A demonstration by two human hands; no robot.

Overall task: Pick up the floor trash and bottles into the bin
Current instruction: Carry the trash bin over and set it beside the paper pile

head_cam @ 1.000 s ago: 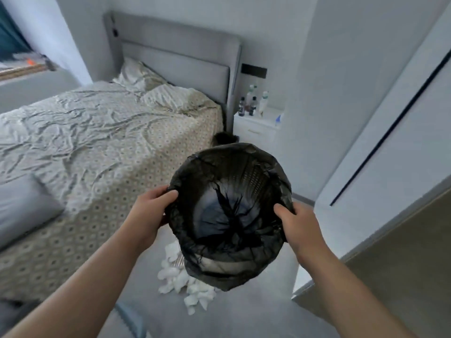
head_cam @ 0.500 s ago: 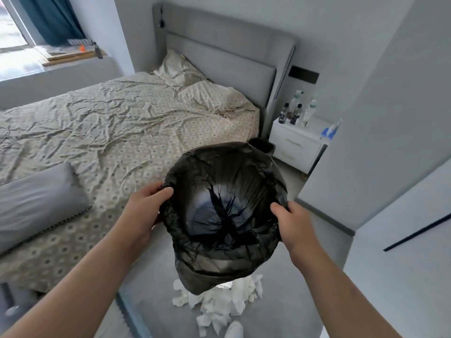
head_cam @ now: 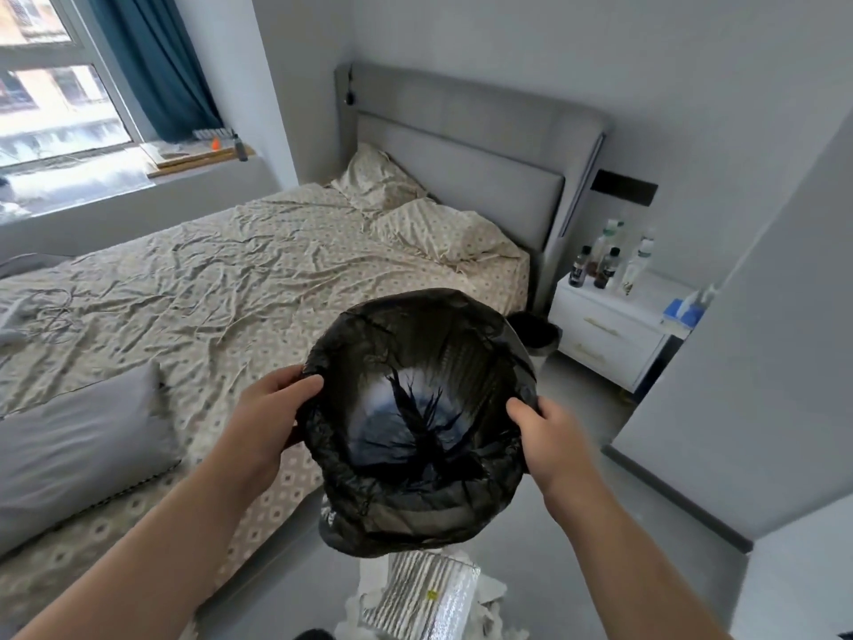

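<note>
I carry a bin (head_cam: 417, 362) lined with a black plastic bag in front of me, its mouth facing the camera and nothing inside. My left hand (head_cam: 272, 415) grips its left rim, my right hand (head_cam: 547, 443) grips its right rim. Below the bin on the grey floor lies a pile of white crumpled paper (head_cam: 489, 607) with a silver bubble-wrap mailer (head_cam: 422, 593) on top. Several bottles (head_cam: 604, 261) stand on the white nightstand (head_cam: 614, 334) at the right.
A bed (head_cam: 231, 293) with patterned sheets, pillows and a grey cushion (head_cam: 78, 450) fills the left. A second small black bin (head_cam: 535, 332) sits between bed and nightstand. A grey wall corner (head_cam: 738, 385) juts in at the right. A window sill (head_cam: 138, 173) is at the far left.
The view has swung left and forward toward the bed, and the paper pile has slid to the bottom edge. Both hands keep the same hold on the bin.
</note>
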